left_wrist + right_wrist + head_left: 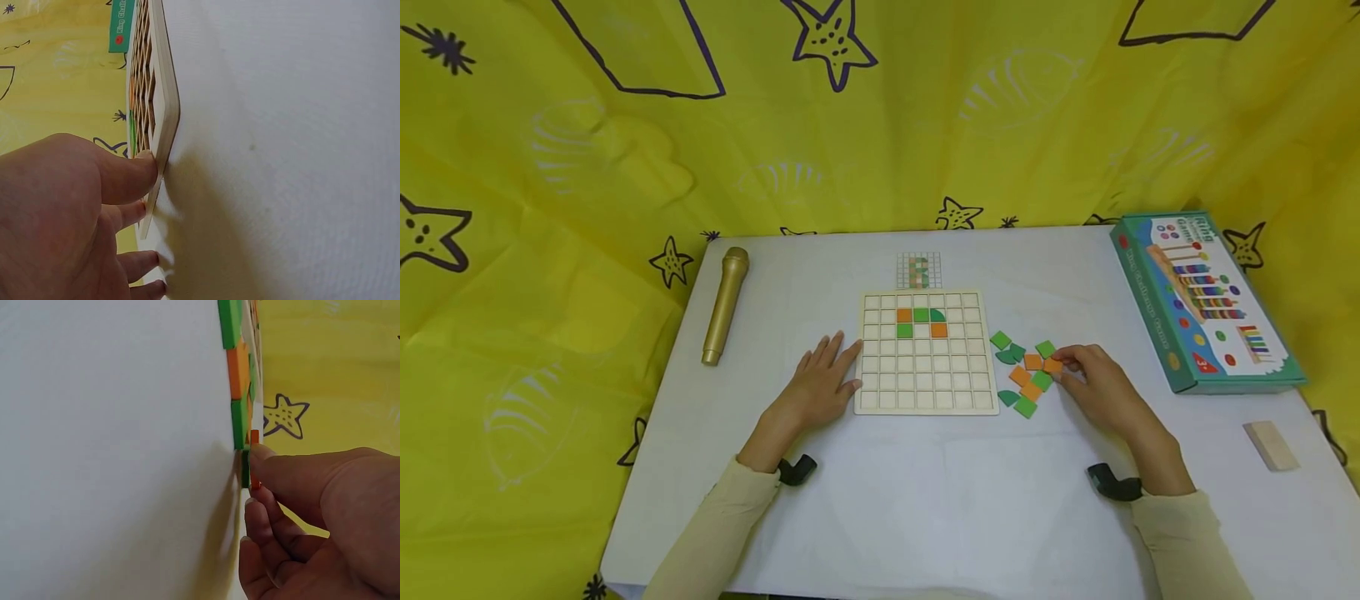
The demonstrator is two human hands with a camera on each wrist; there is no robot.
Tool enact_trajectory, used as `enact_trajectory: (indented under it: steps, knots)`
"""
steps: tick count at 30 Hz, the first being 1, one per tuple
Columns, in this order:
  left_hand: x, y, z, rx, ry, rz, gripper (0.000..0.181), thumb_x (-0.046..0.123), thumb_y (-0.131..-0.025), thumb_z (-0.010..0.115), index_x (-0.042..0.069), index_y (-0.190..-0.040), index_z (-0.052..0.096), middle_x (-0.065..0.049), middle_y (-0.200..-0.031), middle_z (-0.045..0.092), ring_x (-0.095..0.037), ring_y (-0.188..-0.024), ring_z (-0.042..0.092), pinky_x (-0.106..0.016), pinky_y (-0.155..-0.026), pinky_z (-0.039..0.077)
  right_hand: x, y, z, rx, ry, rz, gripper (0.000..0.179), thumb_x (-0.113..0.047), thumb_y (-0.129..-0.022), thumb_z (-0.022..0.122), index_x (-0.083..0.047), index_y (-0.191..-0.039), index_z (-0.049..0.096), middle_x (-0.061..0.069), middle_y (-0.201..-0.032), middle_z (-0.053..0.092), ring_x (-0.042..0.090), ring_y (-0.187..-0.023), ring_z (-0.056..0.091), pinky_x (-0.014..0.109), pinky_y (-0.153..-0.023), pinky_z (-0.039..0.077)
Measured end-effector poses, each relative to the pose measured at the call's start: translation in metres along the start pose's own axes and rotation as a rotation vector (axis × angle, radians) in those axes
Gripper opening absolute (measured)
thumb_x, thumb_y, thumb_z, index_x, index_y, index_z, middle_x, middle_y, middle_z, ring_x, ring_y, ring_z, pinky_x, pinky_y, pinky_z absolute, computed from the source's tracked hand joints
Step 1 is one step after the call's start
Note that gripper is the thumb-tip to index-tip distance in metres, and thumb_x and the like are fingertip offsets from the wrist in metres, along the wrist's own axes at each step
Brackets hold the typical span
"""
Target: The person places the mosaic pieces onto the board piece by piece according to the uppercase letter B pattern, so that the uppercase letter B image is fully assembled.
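My left hand [822, 385] lies with fingers spread at the left edge of a wooden grid board [925, 383], its thumb and index fingertip touching the rim. In the left wrist view the thumb [128, 178] presses on that edge. Set in the board's upper cells are orange squares [905, 315], green squares [921, 315] and a dark green quarter-circle tile [937, 316]. Right of the board, my right hand [1097, 385] pinches an orange square tile [254, 440] between thumb and fingers, over the edge of a loose pile of green [1026, 407] and orange tiles [1019, 375].
A small pattern card [919, 270] lies just behind the board. To the left is a gold microphone [727, 304]. At the right stand a green game box [1210, 304] and a small wooden block [1270, 445]. A yellow curtain [895, 150] hangs behind the white table [910, 508].
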State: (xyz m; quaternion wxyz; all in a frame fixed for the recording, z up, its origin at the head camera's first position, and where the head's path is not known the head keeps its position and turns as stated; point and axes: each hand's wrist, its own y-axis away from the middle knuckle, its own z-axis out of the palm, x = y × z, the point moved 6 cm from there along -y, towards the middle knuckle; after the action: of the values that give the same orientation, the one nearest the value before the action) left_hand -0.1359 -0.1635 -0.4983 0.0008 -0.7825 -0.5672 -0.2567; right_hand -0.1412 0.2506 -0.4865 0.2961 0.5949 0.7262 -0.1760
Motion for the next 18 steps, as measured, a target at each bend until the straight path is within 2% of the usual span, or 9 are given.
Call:
enact_trajectory:
  steps: [4, 10, 18]
  knots:
    - [0.0, 0.0, 0.0, -0.006, -0.006, -0.002, 0.067, 0.038, -0.112, 0.048, 0.018, -0.17, 0.023, -0.019, -0.177, 0.008, -0.042, -0.163, 0.005, -0.065, -0.129, 0.011, -0.013, -0.008, 0.0, -0.014, -0.017, 0.003, 0.031, -0.005, -0.105, 0.061, 0.008, -0.133, 0.059, 0.029, -0.13, 0.055, 0.044, -0.118, 0.056, 0.065, -0.106, 0.045]
    - [0.0, -0.001, -0.001, -0.005, -0.002, -0.001, 0.066, 0.038, -0.112, 0.048, 0.018, -0.17, 0.023, -0.019, -0.177, 0.009, -0.042, -0.163, 0.006, -0.065, -0.128, 0.011, -0.043, -0.033, 0.011, -0.05, -0.034, -0.013, 0.033, -0.006, -0.105, 0.062, 0.008, -0.135, 0.06, 0.029, -0.131, 0.055, 0.044, -0.119, 0.057, 0.062, -0.105, 0.048]
    - [0.0, -0.001, -0.001, -0.02, -0.004, -0.02, 0.067, 0.039, -0.112, 0.048, 0.02, -0.17, 0.022, -0.018, -0.177, 0.007, -0.041, -0.164, 0.004, -0.065, -0.129, 0.01, -0.082, -0.069, 0.048, -0.125, -0.031, -0.074, 0.032, -0.011, -0.106, 0.064, 0.003, -0.135, 0.062, 0.022, -0.132, 0.056, 0.036, -0.121, 0.056, 0.054, -0.107, 0.049]
